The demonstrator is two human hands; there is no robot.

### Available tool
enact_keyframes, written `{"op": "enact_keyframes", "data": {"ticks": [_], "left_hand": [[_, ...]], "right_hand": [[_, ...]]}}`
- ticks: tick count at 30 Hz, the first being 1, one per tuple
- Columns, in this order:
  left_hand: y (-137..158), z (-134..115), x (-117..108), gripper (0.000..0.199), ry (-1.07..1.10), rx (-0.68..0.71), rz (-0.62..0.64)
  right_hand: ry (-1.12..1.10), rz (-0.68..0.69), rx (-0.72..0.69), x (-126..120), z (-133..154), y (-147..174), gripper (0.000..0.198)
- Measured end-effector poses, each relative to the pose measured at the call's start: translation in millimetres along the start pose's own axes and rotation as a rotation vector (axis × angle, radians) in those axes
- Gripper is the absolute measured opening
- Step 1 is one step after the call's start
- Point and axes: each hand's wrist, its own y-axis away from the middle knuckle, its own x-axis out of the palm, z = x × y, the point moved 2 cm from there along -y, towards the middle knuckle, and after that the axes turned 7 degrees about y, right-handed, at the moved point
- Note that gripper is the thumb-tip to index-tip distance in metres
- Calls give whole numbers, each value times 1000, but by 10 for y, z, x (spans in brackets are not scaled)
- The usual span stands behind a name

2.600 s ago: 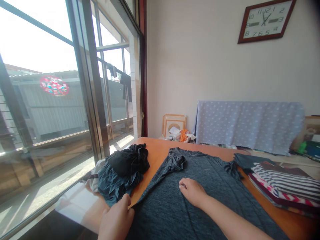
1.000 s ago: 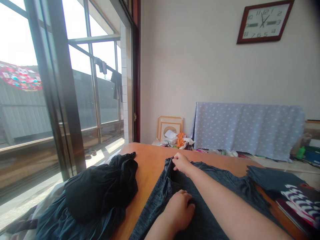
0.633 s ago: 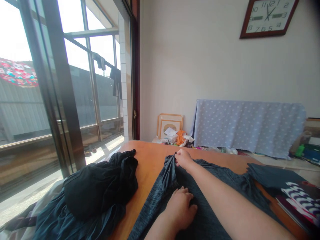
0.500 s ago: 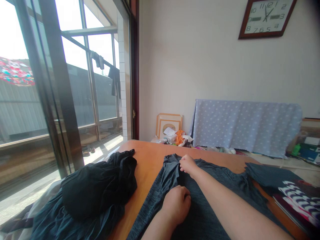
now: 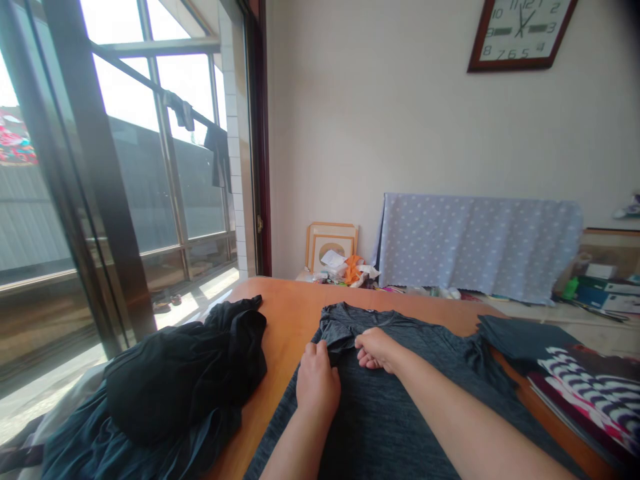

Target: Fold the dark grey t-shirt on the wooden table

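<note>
A dark grey heathered T-shirt lies flat on the orange wooden table, collar away from me. Its left sleeve is folded in over the body. My left hand lies on that folded sleeve, fingers pinching the cloth near the shoulder. Just to the right, my right hand rests on the shirt below the collar with its fingers curled on the fabric. The two hands are close together, almost touching.
A heap of dark clothes lies at the table's left edge beside the big window. Folded striped garments are stacked at the right. Behind the table are a dotted blue cloth, picture frames and a wall clock.
My right hand has come back from the shirt's far shoulder to below the collar. My left hand has moved up onto the folded sleeve. The sleeve now lies flatter.
</note>
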Motion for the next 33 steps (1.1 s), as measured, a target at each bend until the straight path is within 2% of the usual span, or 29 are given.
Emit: {"op": "enact_keyframes", "data": {"ticks": [2,4,7,11,13,15,19,21,26,29,33], "left_hand": [[-18,17,-4,58,10,-47,-37],[-29,24,-8,46,21,-65,-21],[-36,20,-44,18,75,-74,-29],[-26,-16,-147,11,169,-70,-172],[-9,-59,-200,10,185,-11,-232],[18,-117,-249,10,158,61,-275],[102,-247,-300,12,71,150,-320],[152,-310,-263,18,79,212,-250],[251,-384,14,19,86,351,95],[238,-343,143,25,120,340,165],[148,-220,146,56,96,186,150]], "right_hand": [[-58,102,41,12,-6,65,18],[-108,208,79,34,-17,134,29],[-167,351,111,101,-15,232,47],[-351,494,102,291,63,311,55],[-505,478,62,403,138,304,52],[-632,374,4,494,218,262,44],[-704,175,-48,575,352,131,20],[-684,130,-65,556,413,75,14],[-629,156,-147,453,627,69,17],[-589,204,-190,429,804,143,22],[-553,233,-240,428,1005,263,30]]}}
